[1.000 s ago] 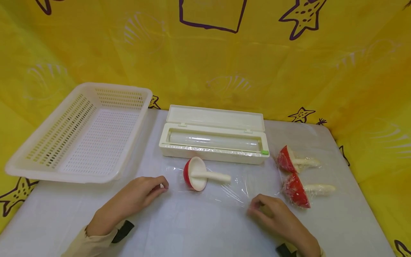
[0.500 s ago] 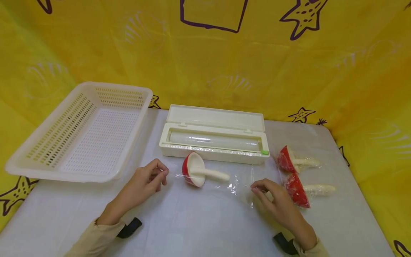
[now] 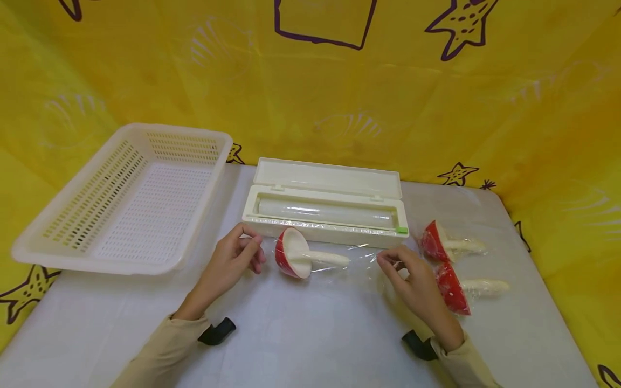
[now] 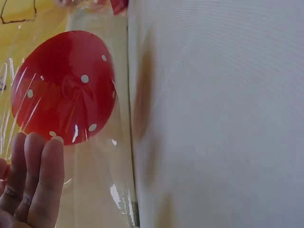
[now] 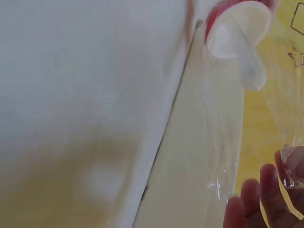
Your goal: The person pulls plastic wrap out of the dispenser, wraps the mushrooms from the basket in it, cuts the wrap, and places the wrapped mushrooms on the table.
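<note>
A toy mushroom with a red, white-dotted cap and a pale stem lies on its side on a sheet of cling film, stem pointing right. My left hand pinches the film's left end beside the cap; in the left wrist view its other fingers stand near the dotted cap. On the stem side, my right hand pinches the opposite end. The right wrist view shows film bunched between thumb and forefinger, the remaining fingers loosely spread.
Behind the mushroom stands a white cling film box, lid raised, roll inside. Two wrapped mushrooms lie by my right hand. At the left is a white slotted basket. Yellow patterned cloth hangs along the table's far side.
Both hands have moved away from me towards the box, lifting the film ends. The film is drawn up around the mushroom, which has shifted slightly towards the box.
</note>
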